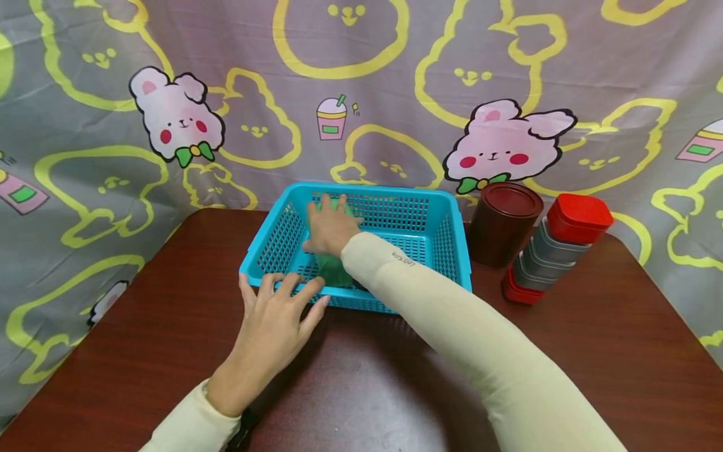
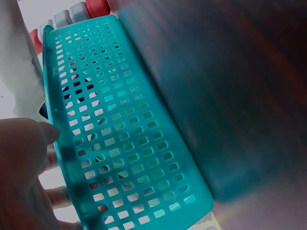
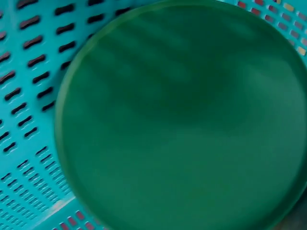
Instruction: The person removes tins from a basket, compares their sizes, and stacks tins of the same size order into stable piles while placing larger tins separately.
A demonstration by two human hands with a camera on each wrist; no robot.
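Note:
A turquoise plastic basket [image 1: 460, 251] with perforated walls stands in the middle of the table. My left hand [image 1: 277, 320] grips its near rim at the left corner; in the left wrist view the thumb [image 2: 48, 132] lies on the near side and the fingers reach over to the inside. Inside the basket, at its left part, my right hand [image 1: 333, 229] holds a green round container [image 1: 333, 273] with the fingers spread about it. A flat green circular face [image 3: 182, 120] with a raised edge fills most of the right wrist view. The palm hides much of the container in the head view.
To the basket's right stand a dark brown lidded canister [image 1: 503, 226] and a leaning-looking stack of red and grey boxes [image 1: 550, 251]. A patterned curtain [image 1: 384, 107] hangs behind the dark wooden table [image 1: 361, 376].

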